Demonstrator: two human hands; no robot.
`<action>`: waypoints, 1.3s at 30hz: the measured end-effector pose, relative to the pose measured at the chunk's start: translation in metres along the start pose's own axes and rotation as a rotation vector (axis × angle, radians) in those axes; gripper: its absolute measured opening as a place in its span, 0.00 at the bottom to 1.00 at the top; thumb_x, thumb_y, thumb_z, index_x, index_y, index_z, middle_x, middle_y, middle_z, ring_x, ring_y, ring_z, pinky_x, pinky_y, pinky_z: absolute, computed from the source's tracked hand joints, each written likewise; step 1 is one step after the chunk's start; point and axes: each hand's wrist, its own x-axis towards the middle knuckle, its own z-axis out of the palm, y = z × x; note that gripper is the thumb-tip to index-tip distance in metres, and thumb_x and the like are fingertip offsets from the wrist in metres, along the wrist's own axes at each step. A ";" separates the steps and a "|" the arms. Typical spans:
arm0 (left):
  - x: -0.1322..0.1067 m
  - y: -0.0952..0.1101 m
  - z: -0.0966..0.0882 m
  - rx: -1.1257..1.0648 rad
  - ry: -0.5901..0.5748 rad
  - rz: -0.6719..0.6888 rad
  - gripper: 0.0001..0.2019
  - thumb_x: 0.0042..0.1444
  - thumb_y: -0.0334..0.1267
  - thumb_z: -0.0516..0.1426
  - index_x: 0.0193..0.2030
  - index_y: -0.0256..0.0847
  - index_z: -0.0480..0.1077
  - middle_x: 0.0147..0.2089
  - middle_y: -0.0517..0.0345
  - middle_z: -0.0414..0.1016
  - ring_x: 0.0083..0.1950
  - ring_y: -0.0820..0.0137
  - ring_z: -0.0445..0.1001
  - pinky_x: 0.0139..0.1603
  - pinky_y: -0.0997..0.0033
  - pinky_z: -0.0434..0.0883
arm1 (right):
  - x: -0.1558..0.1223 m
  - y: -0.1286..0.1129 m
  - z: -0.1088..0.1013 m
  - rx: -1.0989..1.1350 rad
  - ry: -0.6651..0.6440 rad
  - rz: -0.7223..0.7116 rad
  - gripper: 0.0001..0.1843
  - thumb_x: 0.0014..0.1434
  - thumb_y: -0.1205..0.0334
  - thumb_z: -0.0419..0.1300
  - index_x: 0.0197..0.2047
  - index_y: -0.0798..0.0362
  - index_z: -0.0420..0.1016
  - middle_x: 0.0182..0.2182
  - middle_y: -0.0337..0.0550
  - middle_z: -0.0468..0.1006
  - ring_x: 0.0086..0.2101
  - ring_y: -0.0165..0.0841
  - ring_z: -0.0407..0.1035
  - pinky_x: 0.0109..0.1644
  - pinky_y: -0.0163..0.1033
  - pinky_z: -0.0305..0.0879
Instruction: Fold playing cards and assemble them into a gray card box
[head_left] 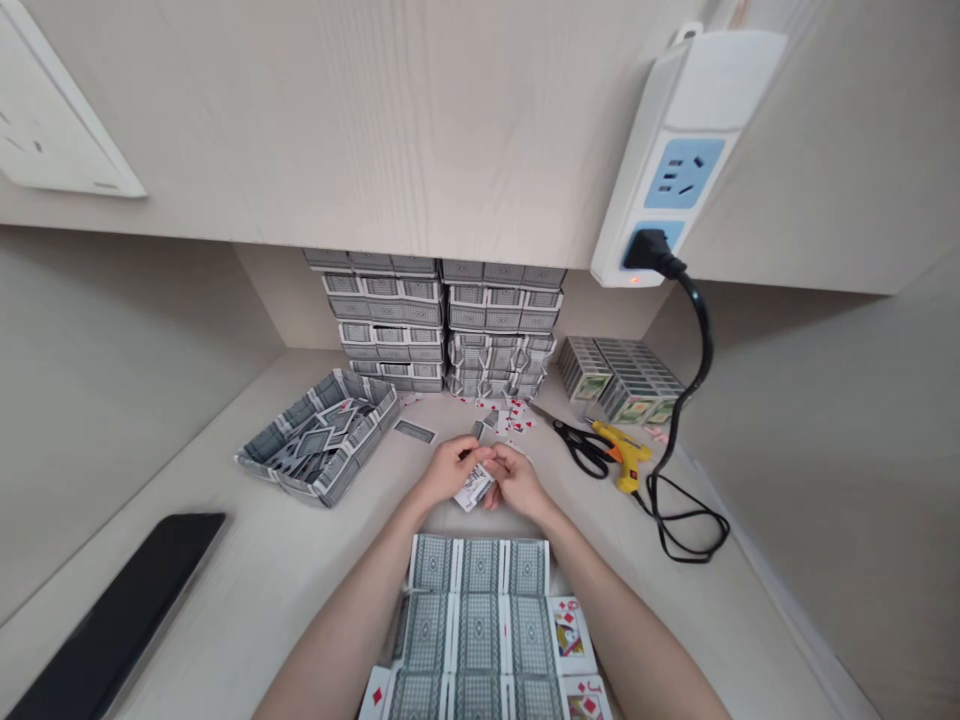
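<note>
Between my two hands, above the middle of the table, is a playing card (474, 487) with its printed side partly showing. My left hand (448, 468) is closed on its left part, thumb on top. From the other side, my right hand (517, 478) grips it with fingers bent; the fingertips of both hands meet near its upper edge. Just beyond them lie small scattered card pieces (516, 416) with red marks. Close to my body, a panel of joined playing cards (480, 610) lies between my forearms, mostly backs up, with face cards along its right edge.
A card-built tray (377, 432) with loose cards stands left, near a single card (415, 431). Stacked card blocks (390, 312) line the back. Right are card boxes (626, 375), black scissors (589, 447) and a yellow glue gun (626, 455), its cord rising to a power strip (679, 160). A black device (127, 610) lies left.
</note>
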 end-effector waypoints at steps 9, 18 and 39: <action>0.001 0.007 -0.004 -0.159 0.012 -0.100 0.19 0.47 0.52 0.53 0.19 0.37 0.60 0.16 0.67 0.56 0.19 0.79 0.56 0.19 0.79 0.53 | -0.005 -0.010 -0.002 0.008 -0.072 -0.040 0.16 0.51 0.48 0.54 0.30 0.51 0.56 0.11 0.29 0.68 0.07 0.23 0.54 0.08 0.26 0.46; 0.001 0.006 -0.006 -0.204 0.103 -0.084 0.19 0.46 0.50 0.55 0.19 0.37 0.58 0.16 0.68 0.55 0.19 0.80 0.55 0.19 0.80 0.54 | -0.005 -0.010 -0.002 0.020 -0.131 -0.043 0.14 0.51 0.51 0.54 0.32 0.52 0.57 0.13 0.29 0.69 0.08 0.23 0.58 0.10 0.26 0.49; 0.005 0.002 -0.016 -0.400 0.196 -0.173 0.17 0.36 0.47 0.62 0.23 0.34 0.64 0.22 0.61 0.68 0.25 0.77 0.64 0.26 0.77 0.61 | -0.003 -0.008 -0.005 0.050 0.101 -0.105 0.19 0.47 0.47 0.58 0.28 0.50 0.55 0.17 0.31 0.69 0.13 0.26 0.62 0.15 0.30 0.56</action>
